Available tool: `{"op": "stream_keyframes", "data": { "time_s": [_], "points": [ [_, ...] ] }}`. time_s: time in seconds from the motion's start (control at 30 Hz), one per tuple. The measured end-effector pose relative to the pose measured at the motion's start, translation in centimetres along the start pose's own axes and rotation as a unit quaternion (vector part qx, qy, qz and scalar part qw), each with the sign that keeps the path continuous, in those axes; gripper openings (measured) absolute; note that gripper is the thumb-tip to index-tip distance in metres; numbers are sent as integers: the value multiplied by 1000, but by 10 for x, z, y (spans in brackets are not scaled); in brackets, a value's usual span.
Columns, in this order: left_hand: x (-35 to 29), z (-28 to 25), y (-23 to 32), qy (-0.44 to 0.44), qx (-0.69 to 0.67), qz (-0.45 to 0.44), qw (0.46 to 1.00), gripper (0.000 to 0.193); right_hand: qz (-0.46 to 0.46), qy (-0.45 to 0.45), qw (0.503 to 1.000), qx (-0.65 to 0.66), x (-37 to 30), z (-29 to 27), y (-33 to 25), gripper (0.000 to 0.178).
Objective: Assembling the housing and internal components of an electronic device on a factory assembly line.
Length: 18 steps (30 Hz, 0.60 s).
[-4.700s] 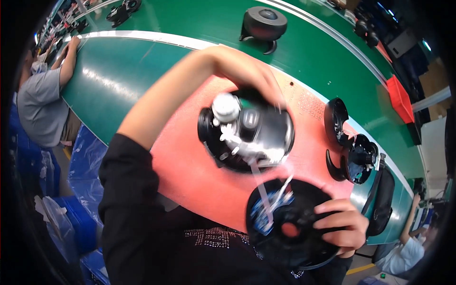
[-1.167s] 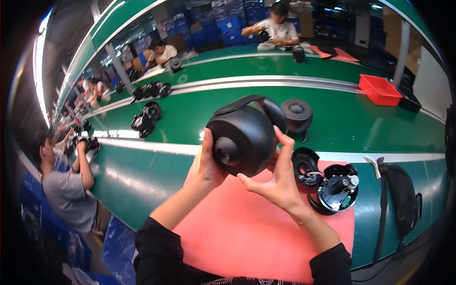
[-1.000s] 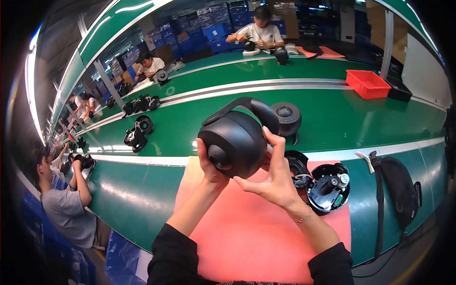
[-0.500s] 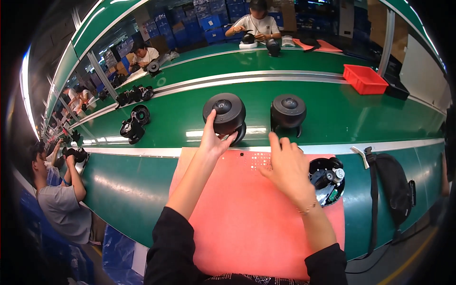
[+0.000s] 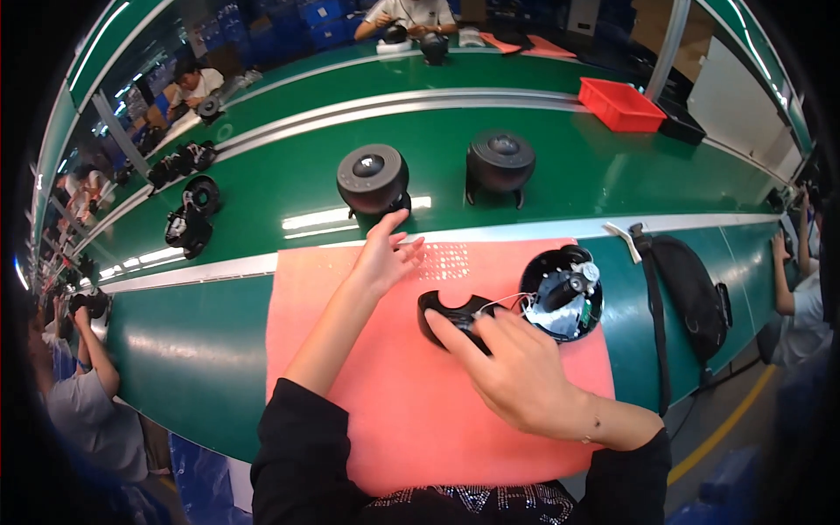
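Observation:
My right hand (image 5: 521, 372) has its fingers closed on a black curved plastic part (image 5: 430, 308) with a rounded notch, low over the pink mat (image 5: 367, 402). Thin white wires lead from near that part to an opened black round housing (image 5: 564, 328), which holds a small motor-like piece and a green circuit board. Apart from it, my left hand (image 5: 385, 258) is empty with its fingers spread, over the mat's far edge. Just beyond its fingertips a black round device (image 5: 372, 178) stands on the green belt. A second such device (image 5: 500, 162) stands to its right.
Small round dots (image 5: 444, 261) lie in rows on the mat. A black pouch with a strap (image 5: 687, 297) lies at the right. Farther off are a red bin (image 5: 621, 105) and an opened black device (image 5: 192, 214). Other people work on both sides and across.
My left hand has let go of the black round device and drawn back. My right hand has come nearer and taken hold of the curved plastic part. The whole view has shifted.

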State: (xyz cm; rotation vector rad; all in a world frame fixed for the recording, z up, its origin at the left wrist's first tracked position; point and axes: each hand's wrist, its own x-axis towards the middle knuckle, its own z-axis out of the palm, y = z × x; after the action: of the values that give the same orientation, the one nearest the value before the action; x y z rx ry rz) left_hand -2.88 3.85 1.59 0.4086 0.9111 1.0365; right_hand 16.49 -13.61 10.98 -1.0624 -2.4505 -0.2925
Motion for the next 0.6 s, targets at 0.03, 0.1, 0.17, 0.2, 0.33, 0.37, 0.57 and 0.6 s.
{"op": "stream_keyframes", "data": {
  "time_s": [0.03, 0.1, 0.17, 0.2, 0.33, 0.37, 0.57, 0.6],
  "points": [
    [-17, 15, -10, -33, 61, 41, 997, 62, 7, -44, 998, 41, -8, -12, -4, 60],
    [-34, 28, -22, -162, 180, 43, 969, 51, 30, -58, 996, 57, -22, -23, -14, 59],
    [-52, 46, -35, -184, 251, 33, 950, 55, 31, -117, 991, 51, -31, -37, -22, 56],
    [-63, 57, -40, -207, 327, 33, 922, 60, 35, -124, 990, 51, -35, -42, -24, 56],
    [-76, 70, -71, -317, 383, 133, 857, 74, 29, -146, 964, 218, -53, -59, -24, 55],
    [-81, 71, -78, -331, 371, 156, 853, 72, 27, -128, 954, 270, -57, -62, -22, 53],
    [-103, 55, -76, -341, 337, 184, 858, 68, 222, 7, 861, 458, -83, -79, -5, 41],
    [-109, 56, -71, -349, 336, 179, 857, 68, 272, 23, 842, 465, -90, -90, -3, 43]
  ]
}}
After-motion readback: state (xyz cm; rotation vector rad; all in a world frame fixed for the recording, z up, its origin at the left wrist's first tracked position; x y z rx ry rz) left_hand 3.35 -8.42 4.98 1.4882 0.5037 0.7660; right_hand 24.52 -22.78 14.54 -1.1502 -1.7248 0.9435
